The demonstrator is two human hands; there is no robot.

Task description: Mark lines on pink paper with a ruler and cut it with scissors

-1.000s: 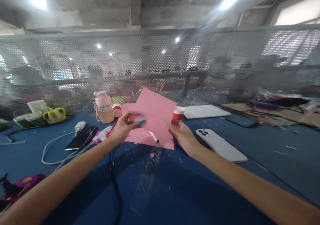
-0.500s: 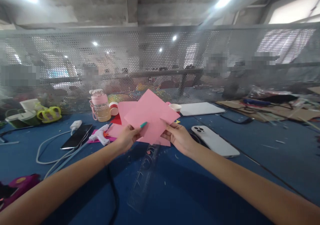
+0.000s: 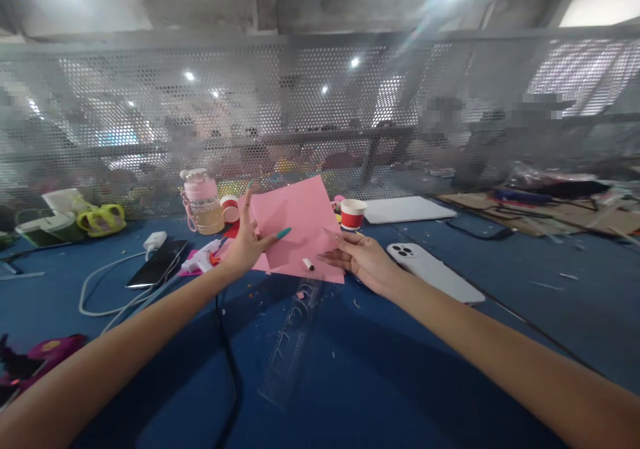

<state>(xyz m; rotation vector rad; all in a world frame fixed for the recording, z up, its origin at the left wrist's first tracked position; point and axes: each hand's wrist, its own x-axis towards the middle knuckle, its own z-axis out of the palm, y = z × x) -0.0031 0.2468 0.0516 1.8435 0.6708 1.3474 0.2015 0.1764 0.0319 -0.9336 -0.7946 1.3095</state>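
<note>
A square sheet of pink paper [image 3: 295,212] is held up in front of me, tilted, above the blue table. My right hand [image 3: 363,259] pinches its lower right corner between thumb and fingers. At its left edge is my left hand [image 3: 245,242], thumb across the front and index finger raised beside the edge; its other fingers are partly hidden. Behind and below lies more pink paper [image 3: 327,274], with a small white piece with a dark end [image 3: 309,264] near it. A clear plastic ruler [image 3: 290,349] lies on the table below the hands.
Left are a glue gun [image 3: 203,259], a black phone [image 3: 157,264], a white charger [image 3: 155,240] with cable and a pink-topped bottle [image 3: 203,202]. Right are a red-and-white paper cup [image 3: 353,214], a white phone [image 3: 435,272] and cardboard [image 3: 480,202]. A perforated metal screen [image 3: 300,116] stands behind.
The pink sheet has turned from a diamond position to nearly square-on. My left index finger has lifted and spread from the thumb. The paper cup and the small white piece have come into view.
</note>
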